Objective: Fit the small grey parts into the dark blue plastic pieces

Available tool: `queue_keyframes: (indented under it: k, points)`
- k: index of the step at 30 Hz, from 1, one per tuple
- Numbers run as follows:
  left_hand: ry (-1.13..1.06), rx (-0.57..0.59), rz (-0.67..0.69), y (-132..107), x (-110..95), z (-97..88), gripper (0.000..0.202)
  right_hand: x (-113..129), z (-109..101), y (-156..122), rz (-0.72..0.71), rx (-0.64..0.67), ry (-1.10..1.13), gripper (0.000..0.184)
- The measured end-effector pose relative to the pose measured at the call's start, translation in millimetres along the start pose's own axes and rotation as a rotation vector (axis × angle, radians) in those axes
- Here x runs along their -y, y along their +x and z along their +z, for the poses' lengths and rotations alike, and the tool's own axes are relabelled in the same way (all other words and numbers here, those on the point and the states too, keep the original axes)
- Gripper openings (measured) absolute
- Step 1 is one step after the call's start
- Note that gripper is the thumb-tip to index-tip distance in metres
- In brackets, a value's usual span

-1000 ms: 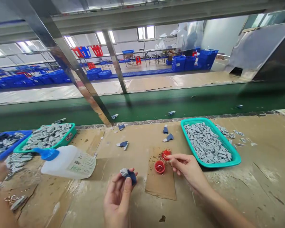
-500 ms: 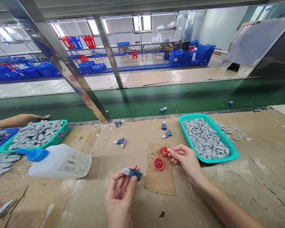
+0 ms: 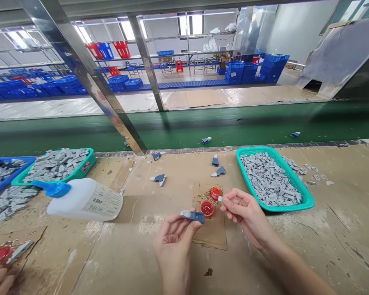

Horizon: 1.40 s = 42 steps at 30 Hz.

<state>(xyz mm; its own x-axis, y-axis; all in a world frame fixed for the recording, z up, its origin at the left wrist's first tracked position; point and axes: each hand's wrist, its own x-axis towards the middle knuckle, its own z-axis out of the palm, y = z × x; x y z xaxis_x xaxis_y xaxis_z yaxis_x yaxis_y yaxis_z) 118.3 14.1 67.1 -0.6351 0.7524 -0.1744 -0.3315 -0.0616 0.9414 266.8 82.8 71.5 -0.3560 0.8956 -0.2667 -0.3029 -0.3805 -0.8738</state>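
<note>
Head view: left hand [image 3: 174, 241] gripping blue plastic part [image 3: 197, 217] crosswise, grey end [image 3: 185, 214] leftward; right hand [image 3: 249, 217] pinching grey piece [image 3: 220, 198].

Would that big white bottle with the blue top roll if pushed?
The white plastic bottle with the blue spout lies on its side, so it might roll, though its squarish body probably slows it. Its thin cloudy plastic looks light and likely dents rather than breaks.
</note>
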Motion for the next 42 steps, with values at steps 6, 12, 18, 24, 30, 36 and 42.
queue_keyframes:
  k: [6,12,18,24,30,36,42]
  points:
    - [0.037,0.044,0.036,-5,3,13.4,0.031,1,7,-12,0.05,0.159,-0.022,0.026]
    - [0.057,0.067,0.055,-8,5,17.7,0.029,-3,2,-7,0.073,0.202,-0.096,0.027]
    - [0.103,0.169,0.117,-11,4,16.3,0.018,-8,-6,-4,0.229,0.31,-0.035,0.033]
    - [0.065,0.313,0.05,-8,0,21.0,0.014,-6,-9,-5,0.315,0.449,0.147,0.035]
    - [0.187,0.386,0.079,-3,-5,25.3,0.023,2,-9,-8,0.181,0.322,0.062,0.033]
    - [0.287,0.573,-0.005,20,-2,37.0,0.036,25,-18,-6,-0.043,0.19,-0.281,0.03]
    - [0.646,0.586,0.337,80,4,56.5,0.028,44,-84,2,-0.359,-0.569,-1.119,0.028]
